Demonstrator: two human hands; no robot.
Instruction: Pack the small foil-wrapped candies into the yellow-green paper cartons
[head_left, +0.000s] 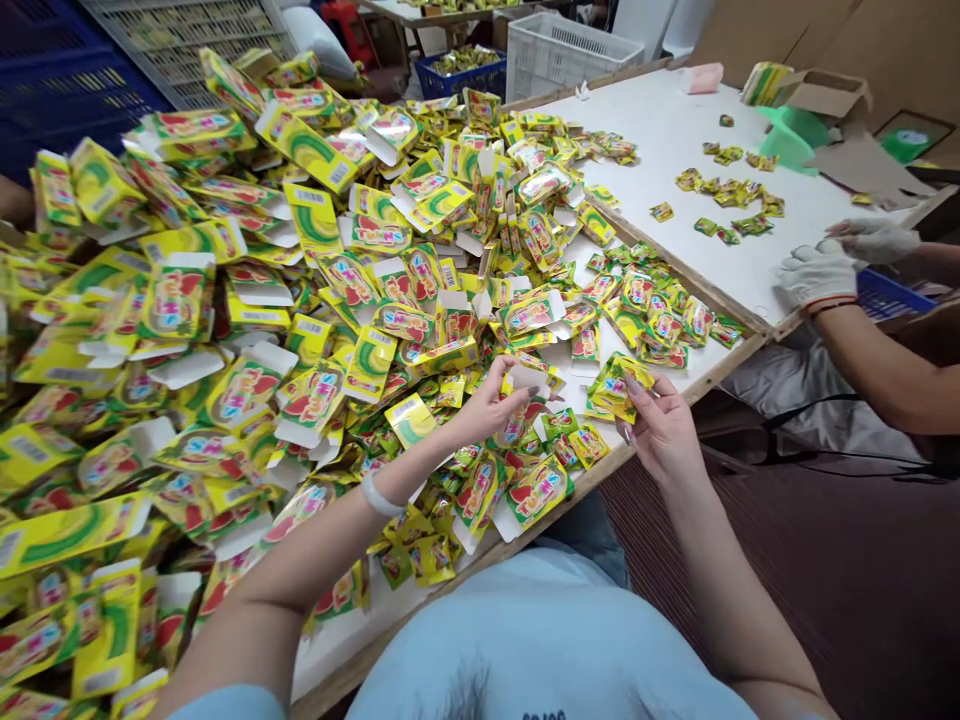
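Observation:
My left hand (496, 402) is closed around a small yellow candy box (517, 425) with its white end flap up, over the front of the pile. To its right, my right hand (660, 415) pinches several small yellow-green candy packets (616, 388) between thumb and fingers. Loose candy packets (589, 445) lie on the white table between and below my hands. Printed candy boxes (536, 492), some with flaps standing up, lie near the wooden edge just below my left hand.
A big heap of candy boxes (247, 390) covers the table's left side. At right, a co-worker's gloved hands (817, 275) are over a second table with scattered packets (739, 195). A raised wooden edge (667, 255) divides the tables. Behind stand a white crate (570, 55) and blue crates (67, 80).

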